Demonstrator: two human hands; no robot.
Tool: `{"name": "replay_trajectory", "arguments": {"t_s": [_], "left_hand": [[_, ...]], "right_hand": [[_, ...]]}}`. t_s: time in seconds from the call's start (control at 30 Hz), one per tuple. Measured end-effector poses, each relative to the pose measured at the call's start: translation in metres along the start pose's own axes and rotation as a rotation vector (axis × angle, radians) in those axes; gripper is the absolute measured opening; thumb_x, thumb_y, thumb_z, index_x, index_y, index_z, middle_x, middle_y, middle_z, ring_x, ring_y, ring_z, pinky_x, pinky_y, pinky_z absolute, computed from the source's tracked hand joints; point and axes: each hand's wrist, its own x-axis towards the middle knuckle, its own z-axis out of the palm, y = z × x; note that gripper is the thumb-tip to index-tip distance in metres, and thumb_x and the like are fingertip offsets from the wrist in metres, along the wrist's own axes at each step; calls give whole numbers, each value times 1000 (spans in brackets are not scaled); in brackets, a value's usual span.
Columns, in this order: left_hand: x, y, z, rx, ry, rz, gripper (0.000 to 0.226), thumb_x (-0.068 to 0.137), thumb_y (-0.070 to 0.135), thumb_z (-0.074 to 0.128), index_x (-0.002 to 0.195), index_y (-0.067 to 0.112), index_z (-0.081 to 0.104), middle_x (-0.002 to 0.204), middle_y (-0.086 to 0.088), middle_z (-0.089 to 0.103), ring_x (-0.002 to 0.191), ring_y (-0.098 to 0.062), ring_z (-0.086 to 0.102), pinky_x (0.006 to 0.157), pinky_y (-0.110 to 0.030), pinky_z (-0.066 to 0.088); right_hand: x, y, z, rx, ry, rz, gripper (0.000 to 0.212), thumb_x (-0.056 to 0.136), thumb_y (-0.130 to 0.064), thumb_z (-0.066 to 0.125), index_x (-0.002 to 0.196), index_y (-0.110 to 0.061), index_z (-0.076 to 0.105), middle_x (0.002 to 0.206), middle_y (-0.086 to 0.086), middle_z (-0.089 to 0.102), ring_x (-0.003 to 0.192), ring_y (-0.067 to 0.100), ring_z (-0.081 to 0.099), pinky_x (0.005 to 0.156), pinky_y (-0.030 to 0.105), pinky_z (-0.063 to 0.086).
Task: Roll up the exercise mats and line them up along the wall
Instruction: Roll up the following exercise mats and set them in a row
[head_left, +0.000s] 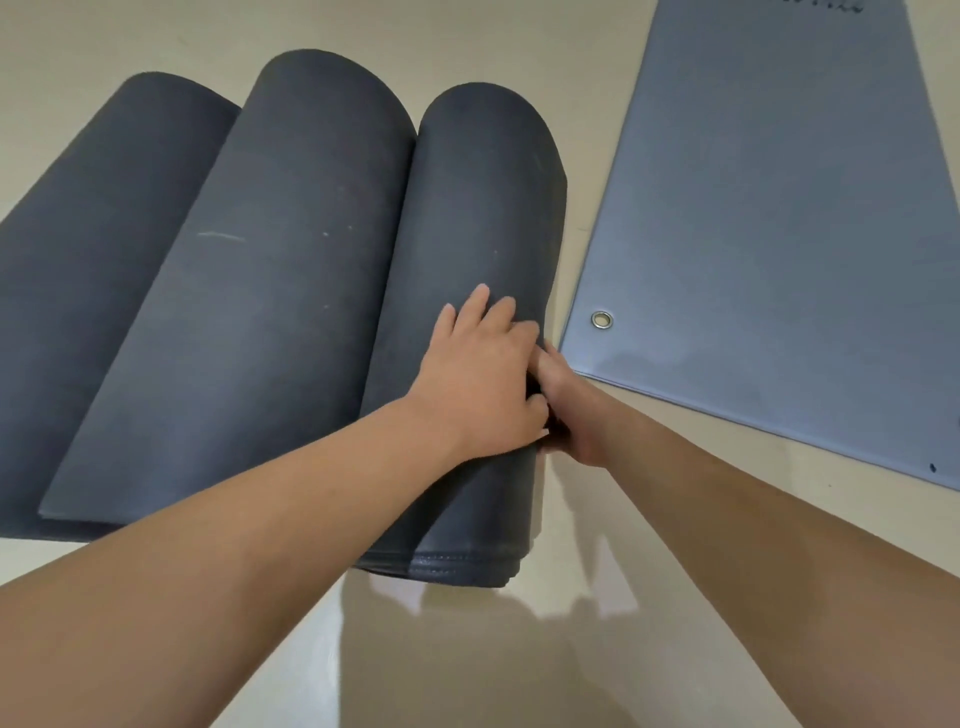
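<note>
Three dark mats lie side by side on the floor (519, 665), filling the left and centre of the frame: the left roll (104, 218), the middle roll (291, 249) and the right roll (483, 208), each touching its neighbour. The left hand (483, 379) lies flat on top of the right roll with its fingers spread, probably pressing down so the coil does not spring loose. The right hand (566, 410) is tucked against that roll's right flank. Its fingers are hidden behind the other hand, so I cannot tell whether it grips or only steadies. A grey mat (779, 234) with a metal eyelet (602, 319) lies flat at the right, not yet rolled and likely next. I can make out no wall.
</note>
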Motion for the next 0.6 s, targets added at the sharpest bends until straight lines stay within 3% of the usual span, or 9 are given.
{"name": "replay_trajectory", "arguments": {"t_s": [0.03, 0.1, 0.17, 0.27, 0.33, 0.4, 0.47, 0.53, 0.6], "left_hand": [[0, 3, 2, 39, -40, 6, 67, 94, 44, 62, 154, 20, 45, 168, -10, 30, 162, -38, 8, 130, -56, 11], [-1, 9, 3, 78, -39, 40, 66, 98, 44, 60, 157, 20, 42, 171, -11, 24, 163, -38, 1, 131, -54, 3], [-1, 18, 3, 87, -27, 90, 65, 100, 42, 59, 158, 19, 41, 172, -11, 22, 163, -37, -2, 131, -51, 0], [2, 32, 2, 91, -70, 149, 54, 99, 36, 60, 149, 16, 53, 165, -11, 35, 163, -38, 6, 132, -49, 4], [8, 44, 1, 110, -88, 217, 45, 98, 34, 61, 139, 15, 61, 138, -8, 50, 153, -37, 26, 130, -45, 18], [20, 66, -1, 195, -122, 317, 35, 97, 33, 61, 127, 17, 63, 110, -1, 44, 122, -26, 42, 107, -34, 35], [38, 102, 1, 237, -213, 359, 21, 98, 32, 61, 115, 20, 61, 104, 1, 41, 103, -20, 41, 80, -29, 34], [63, 143, 11, 291, -308, 365, 14, 100, 31, 60, 109, 21, 56, 105, 0, 44, 101, -23, 50, 72, -30, 37], [91, 183, 32, 372, -363, 357, 15, 100, 27, 59, 114, 20, 56, 107, -1, 44, 98, -25, 52, 74, -35, 40]], "right_hand": [[-3, 1, -8, -38, -20, 30, 83, 74, -86, 59, 147, -46, 48, 136, 3, 66, 114, 31, 66, 77, 46, 63], [-9, 5, -26, -116, 24, 99, 90, 82, -88, 53, 154, -37, 44, 145, 10, 59, 129, 35, 61, 99, 55, 58], [-16, 11, -50, -230, 86, 137, 80, 96, -78, 50, 157, -27, 44, 146, 10, 60, 132, 34, 61, 111, 60, 50], [-32, 16, -86, -431, 87, 183, 60, 107, -58, 52, 154, -22, 50, 136, 9, 67, 119, 29, 68, 108, 54, 54], [-47, 15, -111, -602, 58, 208, 51, 107, -55, 53, 148, -24, 53, 132, 7, 68, 117, 28, 69, 103, 50, 56], [-67, 13, -135, -750, 88, 207, 46, 107, -53, 52, 140, -21, 59, 127, 5, 69, 115, 27, 70, 98, 43, 57], [-88, 14, -156, -957, 132, 185, 49, 109, -50, 47, 140, -15, 62, 133, 8, 65, 122, 30, 65, 98, 40, 55], [-109, 19, -173, -1056, 154, 155, 50, 109, -50, 47, 141, -15, 63, 138, 6, 60, 127, 28, 60, 105, 38, 50], [-113, 40, -199, -951, 231, 88, 45, 106, -52, 54, 135, -21, 67, 131, 1, 64, 119, 24, 62, 102, 36, 51]]}}
